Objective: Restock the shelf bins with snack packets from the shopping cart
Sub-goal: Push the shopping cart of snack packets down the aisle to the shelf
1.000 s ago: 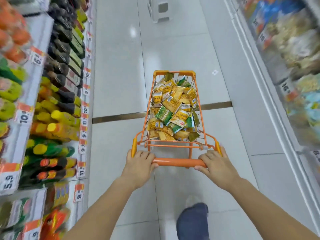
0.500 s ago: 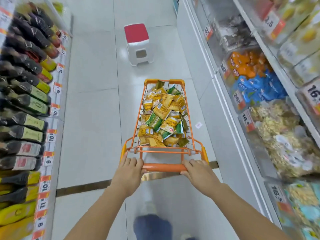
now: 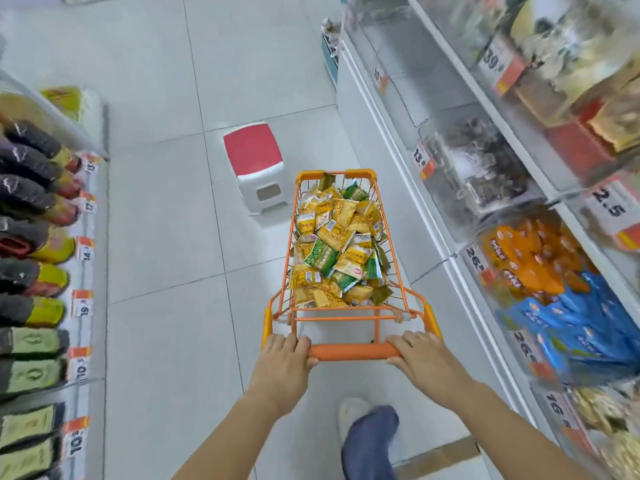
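Observation:
An orange wire shopping cart (image 3: 412, 299) stands in the aisle before me, heaped with several yellow and green snack packets (image 3: 337, 251). My left hand (image 3: 282, 365) grips the left end of the orange cart handle (image 3: 353, 351). My right hand (image 3: 424, 358) grips its right end. Clear shelf bins (image 3: 474, 168) with price tags line the shelving on the right; one holds orange and blue packets (image 3: 554, 296).
A white stool with a red seat (image 3: 254, 164) stands on the floor just ahead and left of the cart's front. Shelves of bottles (image 3: 31, 271) run along the left. My foot (image 3: 367, 441) is below the handle. White tiled floor lies between the shelves.
The cart has rolled forward down the aisle and veered towards the right shelving. The stool is now much closer, beside the cart's front. Both hands stay on the handle.

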Motion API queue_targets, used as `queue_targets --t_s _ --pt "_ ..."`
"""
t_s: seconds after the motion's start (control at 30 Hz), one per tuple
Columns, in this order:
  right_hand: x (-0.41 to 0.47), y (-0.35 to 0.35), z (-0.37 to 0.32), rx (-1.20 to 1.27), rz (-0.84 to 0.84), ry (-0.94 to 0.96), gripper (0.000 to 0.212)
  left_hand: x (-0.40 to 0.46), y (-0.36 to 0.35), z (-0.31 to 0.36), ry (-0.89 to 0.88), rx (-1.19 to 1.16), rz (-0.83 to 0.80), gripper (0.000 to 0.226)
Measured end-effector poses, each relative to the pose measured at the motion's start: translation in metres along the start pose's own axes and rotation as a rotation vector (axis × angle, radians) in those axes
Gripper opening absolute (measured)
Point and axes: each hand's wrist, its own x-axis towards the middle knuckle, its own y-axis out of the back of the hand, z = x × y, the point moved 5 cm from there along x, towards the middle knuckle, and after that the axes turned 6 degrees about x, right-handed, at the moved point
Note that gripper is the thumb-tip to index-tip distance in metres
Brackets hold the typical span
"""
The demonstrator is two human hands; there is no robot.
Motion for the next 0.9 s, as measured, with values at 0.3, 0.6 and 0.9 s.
queue_targets --t_s 0.3,0.6,0.9 --pt "0.211 0.038 0.077 0.052 0.027 -0.043 0.059 0.198 0.02 -0.112 -0.031 0.023 0.102 0.06" --pt "0.39 0.075 0.144 0.089 -0.065 -0.229 0.049 0.38 0.038 -0.205 -0.025 0.046 0.092 0.037" --pt "0.451 0.095 0.174 0.275 0.393 -1.052 0.04 0.484 0.053 -0.198 -0.066 -0.252 -0.277 0.03"
